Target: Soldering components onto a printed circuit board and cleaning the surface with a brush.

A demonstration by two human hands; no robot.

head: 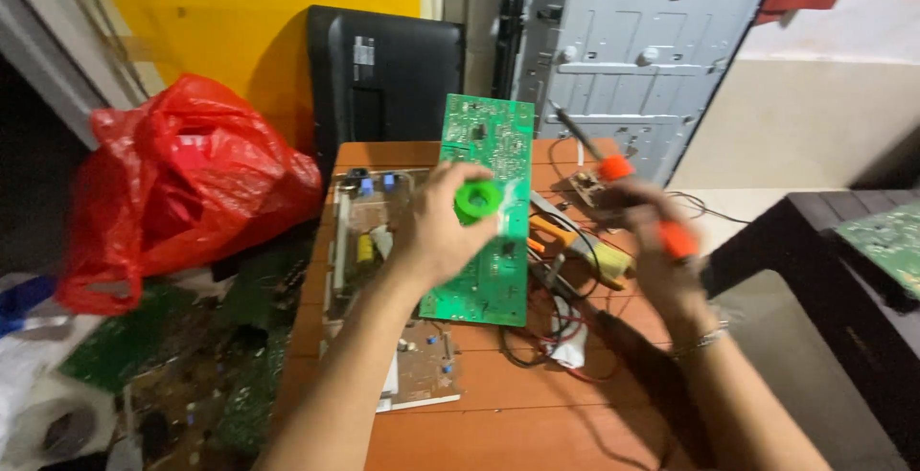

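Over a small brown table (498, 413) the person's left hand (436, 227) is curled around a green spool (478, 201), gripping it just above a long green circuit board (491, 207) that lies along the middle of the table. The right hand (661, 246) is closed on a tool with an orange handle (677, 237) — a second orange part (615, 167) shows beyond the knuckles, with a thin metal rod (573, 129) slanting up from it. A bracelet (700, 341) circles that wrist. To the left of the green board sits a brownish board (359, 231) carrying blue and yellow parts; another pale board (422, 375) lies nearer the body. Tangled wires (551, 332) lie between the hands. Off the table's left edge — a bulging red plastic bag (182, 183). Behind stand a black panel (383, 78) and a grey metal sheet (632, 40).
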